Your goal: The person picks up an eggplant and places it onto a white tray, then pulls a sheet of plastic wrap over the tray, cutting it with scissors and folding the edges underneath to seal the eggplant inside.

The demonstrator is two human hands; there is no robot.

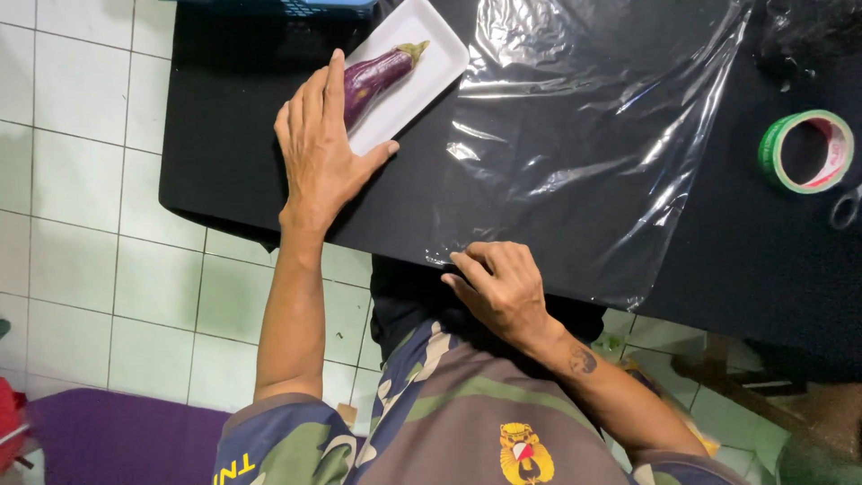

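One purple eggplant (377,76) lies on one white foam tray (422,72) at the far left of the black worktop (224,171). The left hand (319,153) rests flat with fingers (314,99) spread over the tray's near end, touching the eggplant. The right hand (503,287) pinches the near edge of one clear plastic film sheet (584,153) spread beside the tray. Wrapping seems about to start; moving the tray onto the film looks like the next need. One green tape roll (805,151) sits right, beside scissors (846,208).
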